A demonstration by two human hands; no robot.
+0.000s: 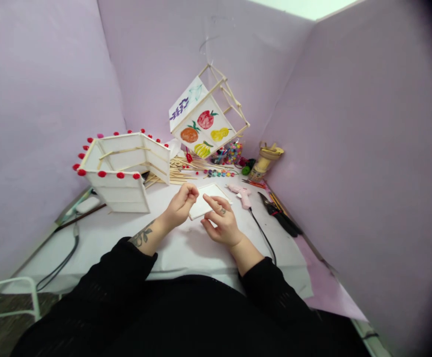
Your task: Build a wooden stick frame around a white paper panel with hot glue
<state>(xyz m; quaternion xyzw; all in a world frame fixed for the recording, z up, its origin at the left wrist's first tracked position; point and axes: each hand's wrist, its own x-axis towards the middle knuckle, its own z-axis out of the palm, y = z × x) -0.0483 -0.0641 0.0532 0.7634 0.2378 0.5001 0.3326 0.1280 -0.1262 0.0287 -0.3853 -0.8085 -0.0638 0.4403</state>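
A small white panel with thin wooden edging [202, 203] lies on the white table, partly behind my hands. My left hand [182, 202] is raised over its left side, fingers pinched together; whatever they hold, if anything, is too small to make out. Over the panel's right side is my right hand [221, 220], its index finger stretched toward the left hand and the other fingers apart, with nothing visible in it. A pink glue gun [243, 194] lies just right of the panel.
Left stands a white folded frame with red pompoms [121, 193]. A fruit-painted lantern [204, 121] hangs behind. Wooden sticks [177, 171], paint pots [219, 173] and a yellow holder [264, 161] are at the back. Black-handled cutters [281, 215] and a cable [262, 232] lie right.
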